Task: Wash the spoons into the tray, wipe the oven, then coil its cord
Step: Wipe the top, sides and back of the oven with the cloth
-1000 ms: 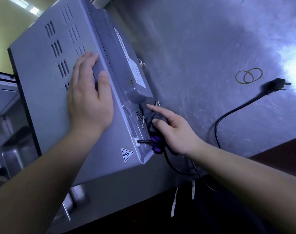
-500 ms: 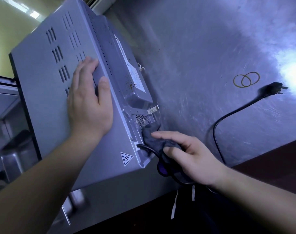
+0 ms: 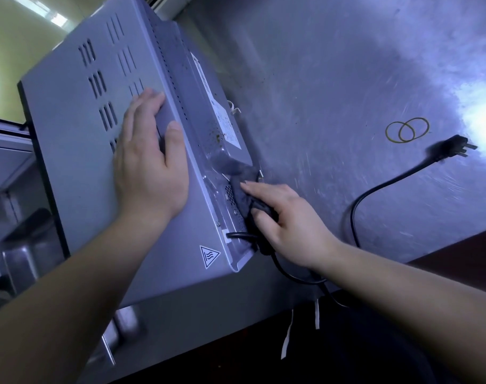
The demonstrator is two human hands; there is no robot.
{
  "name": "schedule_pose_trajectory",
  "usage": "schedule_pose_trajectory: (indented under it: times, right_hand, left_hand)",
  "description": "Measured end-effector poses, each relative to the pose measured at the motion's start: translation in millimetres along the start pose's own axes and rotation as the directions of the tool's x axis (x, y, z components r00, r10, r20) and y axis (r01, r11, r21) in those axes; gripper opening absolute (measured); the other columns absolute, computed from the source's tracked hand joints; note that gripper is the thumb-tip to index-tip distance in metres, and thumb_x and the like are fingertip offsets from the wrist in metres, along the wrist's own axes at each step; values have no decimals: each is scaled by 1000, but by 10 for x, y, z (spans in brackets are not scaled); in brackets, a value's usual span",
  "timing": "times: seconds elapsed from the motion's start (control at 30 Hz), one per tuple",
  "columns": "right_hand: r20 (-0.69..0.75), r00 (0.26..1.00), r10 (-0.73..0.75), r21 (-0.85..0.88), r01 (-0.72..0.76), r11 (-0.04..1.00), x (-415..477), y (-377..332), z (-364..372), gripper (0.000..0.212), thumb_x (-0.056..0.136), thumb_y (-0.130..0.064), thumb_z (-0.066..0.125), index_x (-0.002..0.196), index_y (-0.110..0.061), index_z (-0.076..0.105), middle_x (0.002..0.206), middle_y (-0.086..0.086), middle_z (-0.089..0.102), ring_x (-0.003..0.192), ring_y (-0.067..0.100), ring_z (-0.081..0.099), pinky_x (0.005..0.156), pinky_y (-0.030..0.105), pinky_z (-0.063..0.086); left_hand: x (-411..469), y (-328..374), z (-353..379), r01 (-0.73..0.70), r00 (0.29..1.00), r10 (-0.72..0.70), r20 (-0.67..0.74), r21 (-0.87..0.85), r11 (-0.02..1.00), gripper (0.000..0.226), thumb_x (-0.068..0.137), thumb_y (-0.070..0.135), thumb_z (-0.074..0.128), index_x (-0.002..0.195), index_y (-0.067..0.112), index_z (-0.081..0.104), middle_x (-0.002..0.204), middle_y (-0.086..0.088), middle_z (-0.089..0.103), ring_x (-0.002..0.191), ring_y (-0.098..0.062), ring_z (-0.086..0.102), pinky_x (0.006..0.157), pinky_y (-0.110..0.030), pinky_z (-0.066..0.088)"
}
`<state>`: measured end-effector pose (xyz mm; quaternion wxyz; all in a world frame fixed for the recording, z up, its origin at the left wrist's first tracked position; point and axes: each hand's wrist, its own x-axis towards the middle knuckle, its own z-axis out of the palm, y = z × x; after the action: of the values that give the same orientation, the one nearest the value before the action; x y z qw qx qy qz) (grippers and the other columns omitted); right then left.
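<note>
1. While your left hand [image 3: 150, 164] lies flat on the vented panel of the oven [image 3: 78, 151], with fingers straight and close together, your right hand [image 3: 286, 225] presses a dark cloth [image 3: 243, 189] on the rear panel, at 4 o'clock from the left hand. The forefinger is stretched over the cloth and the other fingers are bent around its bunch.
2. You have the oven standing on the steel counter [image 3: 319, 79], with its rear turned to 3 o'clock. It looks to be a heavy, stiff metal box with smooth walls. It may slide on the steel, so brace it with a flat palm and do not pull it by the cord.
3. Your cloth is soft and should follow the ribs and the mesh vent. The small tabs that stand out from the rear panel, at 12 o'clock from your fingertips, may catch it.
4. The cord [image 3: 402, 177] seems thin, light and flexible, perhaps a little springy. It leaves the rear panel at 6 o'clock from the cloth. Its plug [image 3: 452, 146] lies on the counter at 2 o'clock from your right hand, near two rubber bands [image 3: 406, 130]. For coiling, take it near the oven end and gather toward the plug.
5. Hidden from you are the right thumb, the cord under the right hand and its part below the counter edge. The oven's front does not show. Spoons and tray cannot be found, and the blurred metal shapes at 9 o'clock are too unclear to name. The rear label [image 3: 216, 106] is too small to read.
</note>
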<state>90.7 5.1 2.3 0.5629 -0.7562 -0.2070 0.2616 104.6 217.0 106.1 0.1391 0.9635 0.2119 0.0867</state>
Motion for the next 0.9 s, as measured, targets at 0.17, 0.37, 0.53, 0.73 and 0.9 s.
schedule_pose_trajectory:
  times: [0.17, 0.37, 0.53, 0.73, 0.9]
  right_hand:
    - [55, 988, 144, -26, -142, 989, -202, 226, 31, 47, 94, -10, 63, 140, -18, 63, 130, -7, 67, 120, 14, 55, 99, -4, 24]
    - [-3, 966, 259, -22, -259, 966, -259, 238, -95, 41, 91, -21, 59, 130, -27, 70, 125, -10, 70, 120, 9, 60, 100, 12, 38]
    - [-336, 942, -22, 68, 47, 997, -184, -130, -141, 43, 90, -24, 55, 131, -19, 67, 128, -13, 64, 122, 8, 59, 107, 19, 40]
    - [-25, 934, -358, 34, 358, 933, 60, -293, -98, 46, 91, -2, 61, 136, -6, 63, 141, 5, 62, 131, 25, 55, 115, 39, 38]
    - [54, 984, -169, 102, 163, 981, -109, 38, -115, 46, 93, -1, 59, 137, -14, 64, 141, -2, 62, 134, 18, 53, 114, 43, 41]
  left_hand:
    - [1, -5, 7, -4, 1000, 4, -1, 3, 1000, 51, 105, 34, 36, 151, 15, 47, 160, -2, 44, 151, -16, 35, 126, -37, 26]
    - [-3, -19, 8, 2, 1000, -2, -3, -3, 1000, 51, 106, 35, 36, 152, 18, 46, 161, 1, 43, 151, -13, 34, 125, -36, 27]
    - [-8, -14, 4, 5, 1000, -5, 0, -1, 1000, 51, 106, 35, 37, 152, 17, 46, 161, 0, 42, 152, -14, 34, 126, -38, 27]
    - [-2, 3, -8, 5, 1000, -5, 2, -15, 1000, 52, 105, 33, 37, 151, 13, 47, 161, -4, 43, 152, -17, 35, 125, -39, 26]
    - [-2, 8, -11, 8, 1000, -8, 0, -5, 1000, 51, 105, 34, 37, 152, 15, 47, 161, -1, 42, 152, -14, 34, 125, -34, 26]
